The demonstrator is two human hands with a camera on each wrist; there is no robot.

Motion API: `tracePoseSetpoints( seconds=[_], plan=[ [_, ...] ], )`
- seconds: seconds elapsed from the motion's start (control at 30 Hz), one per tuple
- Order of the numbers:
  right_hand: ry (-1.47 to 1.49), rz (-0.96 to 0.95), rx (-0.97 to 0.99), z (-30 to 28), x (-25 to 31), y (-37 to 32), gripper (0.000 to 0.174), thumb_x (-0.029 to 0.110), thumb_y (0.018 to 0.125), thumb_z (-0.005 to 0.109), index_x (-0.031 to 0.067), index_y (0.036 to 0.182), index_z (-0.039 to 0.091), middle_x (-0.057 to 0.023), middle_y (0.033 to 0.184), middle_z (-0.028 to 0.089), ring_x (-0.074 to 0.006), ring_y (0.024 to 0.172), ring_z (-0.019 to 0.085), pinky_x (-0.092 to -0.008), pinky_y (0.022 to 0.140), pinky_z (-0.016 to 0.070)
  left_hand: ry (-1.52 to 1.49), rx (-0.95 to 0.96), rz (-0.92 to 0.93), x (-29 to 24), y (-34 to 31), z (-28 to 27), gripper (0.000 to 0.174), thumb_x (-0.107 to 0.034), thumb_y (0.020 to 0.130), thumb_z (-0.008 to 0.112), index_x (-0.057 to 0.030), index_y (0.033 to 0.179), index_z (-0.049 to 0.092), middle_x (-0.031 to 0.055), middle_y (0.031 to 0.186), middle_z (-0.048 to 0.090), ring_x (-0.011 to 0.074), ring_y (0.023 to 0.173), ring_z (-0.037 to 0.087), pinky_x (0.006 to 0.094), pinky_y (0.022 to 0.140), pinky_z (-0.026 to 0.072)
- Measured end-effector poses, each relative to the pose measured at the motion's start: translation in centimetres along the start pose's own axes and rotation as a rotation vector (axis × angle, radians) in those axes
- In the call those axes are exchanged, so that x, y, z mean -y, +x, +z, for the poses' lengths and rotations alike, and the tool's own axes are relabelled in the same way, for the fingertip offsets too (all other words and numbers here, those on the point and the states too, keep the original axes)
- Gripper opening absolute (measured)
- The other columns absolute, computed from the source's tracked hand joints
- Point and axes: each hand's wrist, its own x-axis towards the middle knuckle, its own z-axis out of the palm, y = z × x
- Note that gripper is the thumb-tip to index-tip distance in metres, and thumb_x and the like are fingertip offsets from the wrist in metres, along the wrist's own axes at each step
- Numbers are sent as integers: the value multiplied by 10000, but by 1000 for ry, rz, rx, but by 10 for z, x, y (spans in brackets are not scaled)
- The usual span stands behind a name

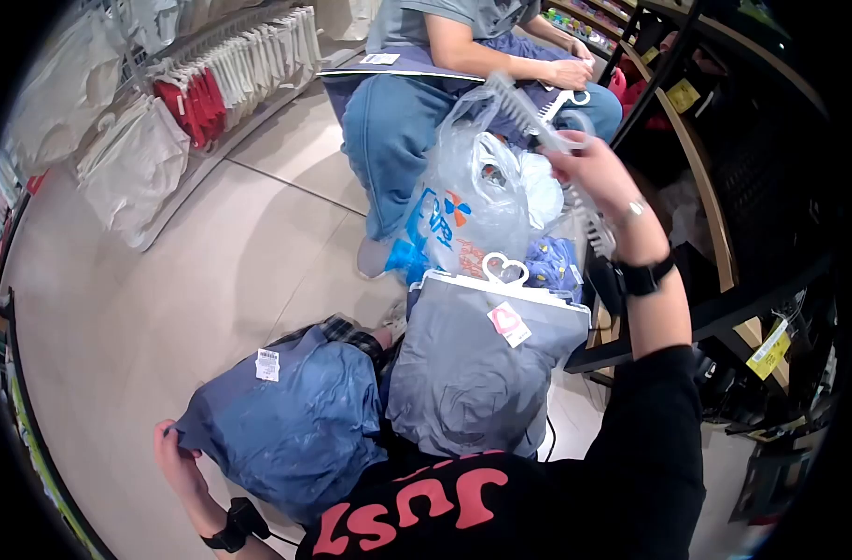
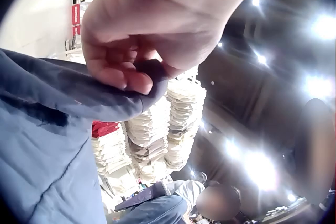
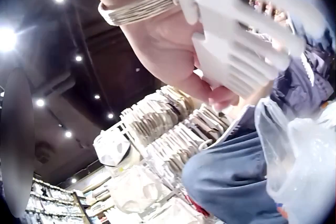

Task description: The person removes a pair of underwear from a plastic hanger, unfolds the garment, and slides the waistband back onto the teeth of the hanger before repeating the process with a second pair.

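My left hand pinches the edge of a blue garment with a white label, spread over my lap. In the left wrist view, the thumb and fingers curl round a fold of the cloth. My right hand is raised over the plastic bag's right side and grips a white plastic hanger with comb-like teeth, blurred in the head view. A grey folded garment lies beside the blue one, on a white hanger with a heart-shaped hook and a pink heart tag.
A clear plastic bag with blue and red print stands ahead, beside a small blue patterned item. Another person sits beyond it with dark cloth on the lap. Shelves stand at right; a rack of white garments is at left.
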Motion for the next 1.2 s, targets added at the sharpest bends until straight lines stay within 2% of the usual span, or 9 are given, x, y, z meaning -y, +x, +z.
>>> tracePoseSetpoints(
  seconds=[0.1, 0.2, 0.23, 0.33, 0.37, 0.43, 0.6, 0.87, 1.2],
  plan=[
    [262, -216, -181, -8, 47, -73, 268, 130, 823, 590, -4, 1055, 578, 47, 715, 535, -17, 646, 458, -155, 625, 375, 258, -105, 97, -13, -9, 5, 149, -117, 867, 446, -13, 777, 503, -2, 687, 487, 75, 590, 414, 195, 544, 325],
    [237, -568, -691, 6, 65, -169, 457, 318, 911, 388, -43, 1178, 477, -190, 1176, 515, -205, 1054, 521, -311, 876, 410, 453, -103, 322, -18, -8, 3, 180, -111, 867, 491, 8, 732, 502, 12, 745, 473, 108, 718, 422, 229, 652, 337],
    [206, -695, -770, -5, 56, -190, 388, 285, 896, 420, -29, 1118, 470, -169, 1103, 516, -185, 965, 513, -289, 790, 416, 434, -107, 309, -16, -9, 0, 168, -124, 865, 510, 9, 762, 516, 21, 789, 481, 110, 766, 435, 227, 685, 347],
    [390, -1027, -188, -46, 44, -214, 206, 187, 852, 517, 12, 939, 450, -104, 882, 518, -124, 699, 489, -225, 532, 433, 209, -106, 91, -3, -5, -3, 220, -200, 897, 485, 7, 933, 552, 49, 924, 509, 143, 859, 470, 242, 759, 371],
    [959, -872, 297, -26, 57, -212, 190, 88, 830, 558, 37, 951, 420, -88, 881, 471, -111, 644, 418, -204, 486, 428, 180, -385, 65, 21, 4, -1, 273, -247, 908, 469, 12, 963, 535, 55, 911, 521, 159, 880, 478, 260, 789, 376],
    [1159, -572, 315, 58, 88, -210, 214, 211, 844, 507, 3, 799, 529, -106, 707, 586, -153, 637, 564, -252, 569, 437, 302, -340, 122, 26, 12, -1, 296, -278, 915, 453, 4, 963, 527, 61, 906, 523, 162, 882, 472, 275, 807, 379],
    [655, -83, 1142, 196, 129, -163, 208, 67, 800, 580, -52, 971, 571, -107, 904, 638, -133, 721, 611, -234, 657, 482, 348, -102, 272, 2, 18, -10, 242, -279, 918, 442, -48, 982, 476, 18, 832, 470, 104, 797, 426, 244, 726, 373],
    [815, 49, 1320, 398, 109, -126, 195, 83, 853, 548, 8, 1004, 450, -159, 889, 624, -126, 666, 612, -219, 553, 504, 104, -11, 30, -4, 18, -29, 278, -37, 791, 610, -11, 1055, 526, 50, 892, 567, 106, 816, 542, 231, 712, 448],
    [736, 119, 1258, 405, 77, -127, 189, 31, 840, 537, 82, 955, 395, -156, 803, 612, -182, 610, 625, -259, 490, 513, 308, -133, 360, -1, 5, 2, 196, -164, 859, 551, 24, 914, 568, 54, 687, 583, 83, 634, 502, 232, 593, 424]
  ],
)
